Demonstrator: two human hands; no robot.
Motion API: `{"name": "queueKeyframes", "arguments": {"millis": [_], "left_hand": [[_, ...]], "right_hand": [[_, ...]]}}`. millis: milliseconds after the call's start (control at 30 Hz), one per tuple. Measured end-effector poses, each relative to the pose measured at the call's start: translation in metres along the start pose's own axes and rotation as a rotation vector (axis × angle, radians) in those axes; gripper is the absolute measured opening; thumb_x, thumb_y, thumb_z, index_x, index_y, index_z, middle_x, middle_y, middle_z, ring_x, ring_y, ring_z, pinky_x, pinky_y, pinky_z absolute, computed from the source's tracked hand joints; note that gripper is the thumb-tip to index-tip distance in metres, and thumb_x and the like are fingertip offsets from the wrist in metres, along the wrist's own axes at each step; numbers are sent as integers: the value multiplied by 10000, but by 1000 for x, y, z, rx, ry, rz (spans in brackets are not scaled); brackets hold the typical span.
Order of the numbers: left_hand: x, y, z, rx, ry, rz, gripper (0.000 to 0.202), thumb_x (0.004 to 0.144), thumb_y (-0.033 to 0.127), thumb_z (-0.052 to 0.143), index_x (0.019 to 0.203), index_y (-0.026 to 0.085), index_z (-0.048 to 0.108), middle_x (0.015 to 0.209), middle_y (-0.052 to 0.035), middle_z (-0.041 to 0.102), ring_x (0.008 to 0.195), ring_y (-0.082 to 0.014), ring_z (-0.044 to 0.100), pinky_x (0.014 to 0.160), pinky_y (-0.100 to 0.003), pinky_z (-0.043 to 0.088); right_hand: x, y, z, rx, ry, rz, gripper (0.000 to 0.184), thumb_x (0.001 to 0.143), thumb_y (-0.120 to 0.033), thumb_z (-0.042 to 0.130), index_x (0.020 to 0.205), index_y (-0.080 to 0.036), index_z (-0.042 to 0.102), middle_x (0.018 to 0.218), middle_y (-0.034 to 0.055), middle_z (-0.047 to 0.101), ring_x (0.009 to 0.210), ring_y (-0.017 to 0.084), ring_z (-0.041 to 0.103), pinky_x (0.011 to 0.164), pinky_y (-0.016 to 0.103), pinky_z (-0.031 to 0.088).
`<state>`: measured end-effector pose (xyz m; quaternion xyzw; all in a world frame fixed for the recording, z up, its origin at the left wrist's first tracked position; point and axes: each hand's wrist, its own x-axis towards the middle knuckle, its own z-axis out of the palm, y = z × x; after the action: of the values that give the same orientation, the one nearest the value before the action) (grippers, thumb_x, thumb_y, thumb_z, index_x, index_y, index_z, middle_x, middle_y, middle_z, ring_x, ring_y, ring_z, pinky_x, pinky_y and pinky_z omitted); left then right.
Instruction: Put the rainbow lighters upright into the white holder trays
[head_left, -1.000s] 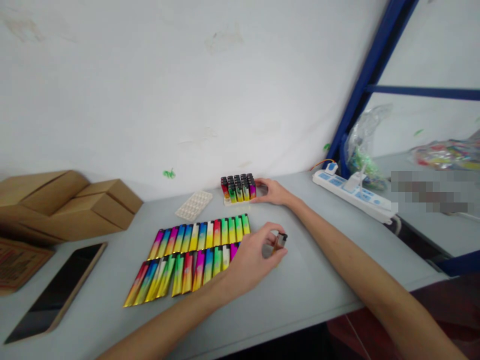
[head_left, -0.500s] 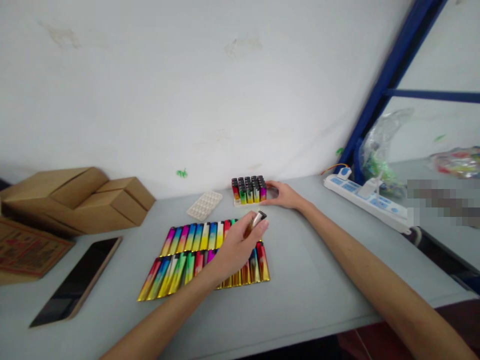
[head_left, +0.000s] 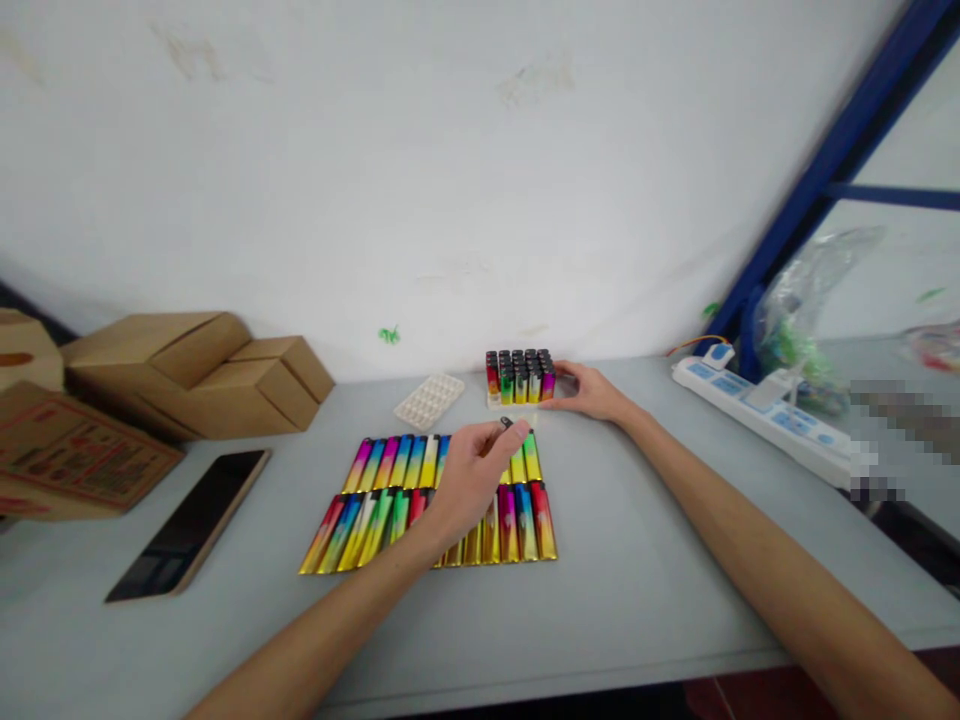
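My left hand (head_left: 469, 472) is closed around a lighter (head_left: 506, 423); only its black top shows above the fingers. It hovers over two rows of colourful lighters lying flat on the table, the back row (head_left: 387, 464) and the front row (head_left: 525, 522), and hides part of both. Farther back, lighters (head_left: 520, 376) with black tops stand upright in a white tray (head_left: 513, 405). A bare slot shows at the tray's front left corner. My right hand (head_left: 597, 394) grips the tray's right side, thumb at the front and fingers behind.
A second white slotted tray (head_left: 430, 401) lies left of the filled one. Cardboard boxes (head_left: 202, 375) and a phone (head_left: 191, 525) are at the left. A power strip (head_left: 765, 405) with plugs runs along the right, near a blue metal frame (head_left: 832, 150) and clear plastic bags (head_left: 806, 310).
The lighter in my left hand has gone from tilted with its pale body showing to mostly hidden by the fingers. My right hand stays at the tray. The whole view has shifted slightly.
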<state>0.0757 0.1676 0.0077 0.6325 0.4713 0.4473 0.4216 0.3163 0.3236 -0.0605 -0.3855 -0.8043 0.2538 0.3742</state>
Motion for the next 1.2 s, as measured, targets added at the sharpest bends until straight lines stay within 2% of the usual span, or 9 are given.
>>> {"name": "queueKeyframes", "arguments": {"millis": [167, 433, 600, 700, 800, 900, 967, 1067, 1200], "left_hand": [[0, -2, -1, 108, 48, 5, 508, 914, 516, 531, 561, 212, 327, 536, 50, 271, 503, -99, 269, 489, -265, 203], [-2, 2, 3, 208, 62, 40, 422, 909, 418, 480, 578, 212, 318, 565, 46, 286, 539, -108, 288, 521, -271, 209], [-3, 3, 3, 220, 57, 75, 486, 948, 475, 489, 591, 213, 288, 581, 46, 269, 550, -107, 284, 519, -271, 222], [1, 5, -3, 76, -9, 61, 424, 966, 527, 506, 702, 211, 405, 592, 59, 325, 531, -101, 322, 488, -245, 266], [15, 3, -14, -200, -73, 11, 295, 969, 529, 521, 980, 241, 458, 681, 70, 448, 484, -78, 347, 430, -203, 310], [39, -5, -30, -300, -35, 46, 323, 929, 522, 592, 1013, 239, 461, 875, 30, 553, 559, -74, 498, 483, -219, 474], [57, -13, -41, -252, 16, 66, 353, 886, 513, 658, 1017, 213, 527, 956, -1, 587, 694, -103, 600, 613, -269, 571], [82, -28, -55, -128, 92, 96, 403, 792, 509, 759, 980, 176, 632, 990, -50, 667, 852, -173, 670, 775, -340, 604], [104, -49, -65, 68, 131, 175, 419, 701, 482, 837, 918, 152, 701, 893, -91, 755, 871, -233, 714, 870, -392, 585]], "right_hand": [[0, -2, 0, -10, 1, 3, 698, 720, -442, 872, 1313, -166, 628, 1277, 131, 706, 1113, 303, 679, 1006, 462, 547], [0, 0, 0, -40, 13, 2, 695, 718, -448, 873, 1306, -165, 633, 1251, 135, 716, 1080, 304, 692, 978, 465, 566], [0, -1, 0, -15, -3, 3, 687, 720, -448, 869, 1301, -167, 634, 1271, 131, 709, 1101, 299, 689, 982, 455, 566], [1, -1, 1, 16, -2, -8, 671, 722, -436, 869, 1296, -175, 640, 1271, 126, 710, 1107, 293, 689, 989, 456, 562], [1, -1, 1, 39, -7, -18, 681, 717, -437, 872, 1307, -186, 639, 1271, 118, 710, 1108, 290, 689, 990, 457, 560], [2, 0, 1, 36, -11, -21, 702, 709, -434, 877, 1320, -188, 635, 1277, 117, 708, 1118, 290, 686, 1003, 460, 550], [2, 0, 1, 45, -15, -24, 696, 711, -425, 877, 1317, -182, 636, 1284, 120, 705, 1126, 289, 683, 1016, 459, 543], [2, 1, 1, 60, -22, -27, 683, 717, -415, 877, 1309, -173, 638, 1295, 124, 700, 1132, 288, 682, 1021, 455, 541], [2, 2, 0, 41, -20, -28, 691, 720, -409, 877, 1326, -186, 632, 1296, 122, 701, 1132, 295, 684, 1011, 462, 548]]}}
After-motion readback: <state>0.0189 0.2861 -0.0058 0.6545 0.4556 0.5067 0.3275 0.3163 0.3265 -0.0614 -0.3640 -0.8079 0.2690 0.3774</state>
